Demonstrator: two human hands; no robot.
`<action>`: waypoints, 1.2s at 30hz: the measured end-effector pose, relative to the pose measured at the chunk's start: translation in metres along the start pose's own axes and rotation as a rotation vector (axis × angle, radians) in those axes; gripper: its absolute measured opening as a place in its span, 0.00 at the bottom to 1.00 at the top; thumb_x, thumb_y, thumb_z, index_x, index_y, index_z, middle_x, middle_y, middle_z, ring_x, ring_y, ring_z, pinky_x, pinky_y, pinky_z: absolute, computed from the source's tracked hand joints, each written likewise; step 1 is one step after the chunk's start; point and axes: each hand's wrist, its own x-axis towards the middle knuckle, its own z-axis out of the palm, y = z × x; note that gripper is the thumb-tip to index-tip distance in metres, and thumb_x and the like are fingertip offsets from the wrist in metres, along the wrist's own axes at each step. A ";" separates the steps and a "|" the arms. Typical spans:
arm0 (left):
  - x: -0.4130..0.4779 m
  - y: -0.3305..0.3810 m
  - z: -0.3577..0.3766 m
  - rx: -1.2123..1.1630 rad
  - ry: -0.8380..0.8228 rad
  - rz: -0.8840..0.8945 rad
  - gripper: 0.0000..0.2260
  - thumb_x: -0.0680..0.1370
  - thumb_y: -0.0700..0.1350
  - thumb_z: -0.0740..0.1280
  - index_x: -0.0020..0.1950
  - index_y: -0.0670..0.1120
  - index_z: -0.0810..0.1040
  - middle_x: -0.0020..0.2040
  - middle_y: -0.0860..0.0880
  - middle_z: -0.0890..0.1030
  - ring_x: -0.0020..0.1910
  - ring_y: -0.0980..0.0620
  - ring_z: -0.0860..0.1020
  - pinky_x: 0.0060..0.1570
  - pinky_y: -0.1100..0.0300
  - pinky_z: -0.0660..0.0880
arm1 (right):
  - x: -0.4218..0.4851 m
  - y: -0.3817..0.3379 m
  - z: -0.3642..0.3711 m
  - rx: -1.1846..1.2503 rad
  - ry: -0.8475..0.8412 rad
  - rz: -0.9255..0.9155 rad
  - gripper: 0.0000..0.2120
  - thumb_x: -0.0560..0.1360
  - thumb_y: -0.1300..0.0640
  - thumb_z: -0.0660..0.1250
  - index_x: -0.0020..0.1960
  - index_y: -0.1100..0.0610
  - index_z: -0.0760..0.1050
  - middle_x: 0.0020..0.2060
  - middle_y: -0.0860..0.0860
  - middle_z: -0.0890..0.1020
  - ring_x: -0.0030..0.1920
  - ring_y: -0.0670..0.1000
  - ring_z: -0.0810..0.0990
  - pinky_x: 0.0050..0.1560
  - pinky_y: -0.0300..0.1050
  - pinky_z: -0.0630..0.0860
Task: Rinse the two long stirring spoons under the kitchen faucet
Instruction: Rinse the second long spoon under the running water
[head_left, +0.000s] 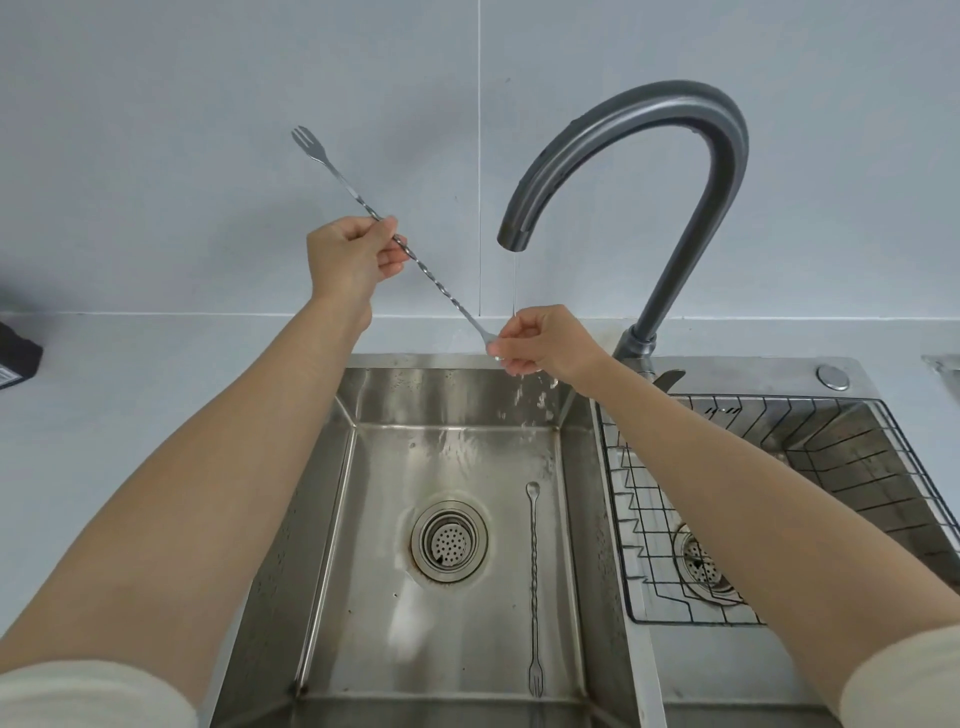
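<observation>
My left hand (348, 260) pinches the twisted shaft of the long steel stirring spoon (415, 260), and my right hand (545, 340) curls round its bowl end under the dark grey gooseneck faucet (649, 156). The trickle's thin and mostly hits my knuckles, so I reckon the wet bowl could slip. The second matching spoon (533, 582) lies along the steel basin's (363, 597) right wall.

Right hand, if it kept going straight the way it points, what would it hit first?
Probably the left hand, further up the stirring spoon whose bowl end the right hand pinches; depth is unclear.
</observation>
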 end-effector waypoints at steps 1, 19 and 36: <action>-0.002 -0.003 0.002 0.002 -0.011 -0.012 0.12 0.76 0.40 0.66 0.32 0.45 0.74 0.32 0.48 0.77 0.22 0.62 0.76 0.29 0.70 0.77 | -0.001 0.002 0.002 -0.015 -0.007 -0.006 0.08 0.70 0.63 0.71 0.34 0.57 0.75 0.21 0.44 0.80 0.27 0.43 0.76 0.35 0.37 0.74; -0.071 -0.150 0.044 0.291 -0.286 -0.292 0.14 0.71 0.33 0.70 0.56 0.35 0.77 0.51 0.40 0.81 0.33 0.57 0.75 0.34 0.70 0.76 | -0.037 0.094 0.053 0.024 0.018 0.375 0.11 0.74 0.63 0.67 0.33 0.57 0.71 0.27 0.52 0.75 0.26 0.45 0.75 0.30 0.35 0.76; -0.158 -0.316 0.014 0.627 -0.383 -0.596 0.08 0.69 0.34 0.71 0.47 0.34 0.81 0.47 0.34 0.83 0.49 0.37 0.81 0.54 0.44 0.77 | -0.083 0.245 0.124 -0.217 -0.081 0.828 0.13 0.74 0.67 0.65 0.33 0.58 0.70 0.30 0.56 0.77 0.26 0.50 0.76 0.35 0.44 0.79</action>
